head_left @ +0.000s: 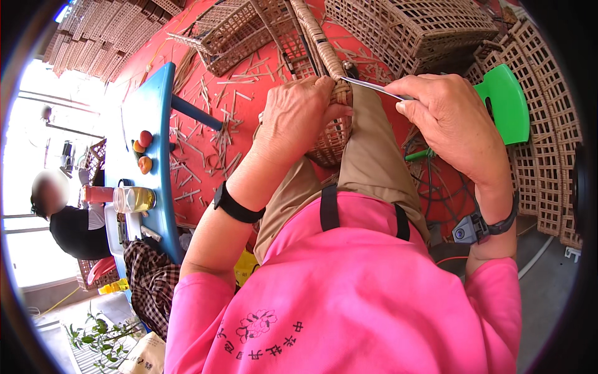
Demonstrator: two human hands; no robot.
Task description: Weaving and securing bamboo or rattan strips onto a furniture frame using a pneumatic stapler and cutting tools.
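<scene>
A woven wicker basket (330, 144) rests between my knees, and its wrapped handle or rim (319, 40) runs away from me. My left hand (298, 117) is closed over the wrapped part, its thumb toward my right. In my right hand (453, 115) is a thin pointed metal tool (372, 86), pinched between thumb and fingers. Its tip meets the wrapping just beyond my left fingers; whether it has gone in under the strands I cannot tell. My left hand hides part of the basket.
Cut strips (208, 134) litter the red floor. On my left, a blue table (163, 156) bears fruit (144, 164) and a jar (134, 199). Stacked baskets (414, 34) stand ahead, with a green chair (507, 103) on my right. A person (78, 227) sits beyond the table.
</scene>
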